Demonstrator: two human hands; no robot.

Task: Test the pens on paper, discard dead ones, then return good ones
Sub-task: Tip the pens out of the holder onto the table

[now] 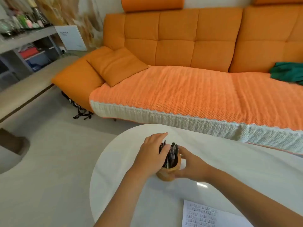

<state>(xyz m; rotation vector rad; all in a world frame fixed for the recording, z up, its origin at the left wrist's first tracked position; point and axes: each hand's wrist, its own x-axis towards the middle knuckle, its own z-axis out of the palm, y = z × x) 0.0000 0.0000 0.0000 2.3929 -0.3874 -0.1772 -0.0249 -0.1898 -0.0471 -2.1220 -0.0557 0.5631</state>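
A round wooden pen holder [167, 175] stands on the white table [237, 169], with several dark pens [173, 152] sticking up out of it. My left hand [151, 153] reaches over the holder's left side and grips a bunch of those pens between thumb and fingers. From the right, my right hand [190, 167] wraps round the holder's wall. A sheet of paper [202, 213] covered with lines of pen marks lies at the table's near right edge.
An orange sofa [188, 46] with a knitted orange cover runs behind the table, and a green cloth [288, 73] lies on its right end. A black strap [80, 110] lies on the floor at the sofa's left foot. Shelves [24, 38] stand at far left.
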